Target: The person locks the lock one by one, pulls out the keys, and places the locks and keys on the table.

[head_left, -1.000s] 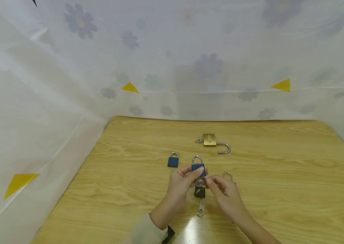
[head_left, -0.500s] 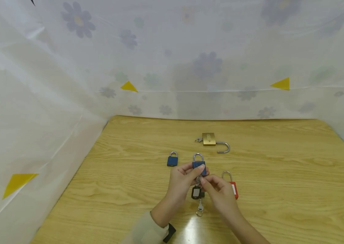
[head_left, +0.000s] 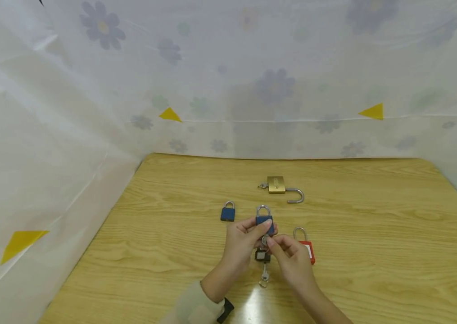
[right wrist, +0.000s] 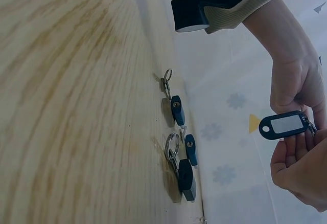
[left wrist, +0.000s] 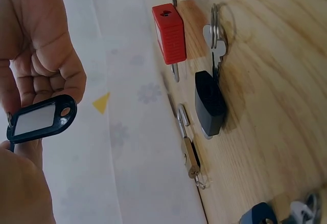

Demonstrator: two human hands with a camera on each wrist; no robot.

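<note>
In the head view my left hand (head_left: 239,243) grips a small blue padlock (head_left: 264,220) with its shackle up, thumb across the front. My right hand (head_left: 293,258) pinches a key at the lock's underside; the fingers hide most of it. From the key's ring hangs a dark tag with a white label (left wrist: 36,120), clear in both wrist views. On the table below lies a black padlock (left wrist: 209,104), with a key (left wrist: 217,47) and ring at its bottom. In the head view it is partly behind the tag.
A blue padlock (head_left: 228,213) lies left of my hands, and a red padlock (head_left: 307,252) beside my right hand. Farther back, a brass padlock (head_left: 276,185) has its shackle swung out and a key in it. A floral sheet (head_left: 196,81) stands behind the wooden table (head_left: 374,216).
My right hand has shifted slightly left, uncovering the red padlock. The hanging tag has swung and turned below the lock. My left hand keeps hold of the blue padlock, nearly still.
</note>
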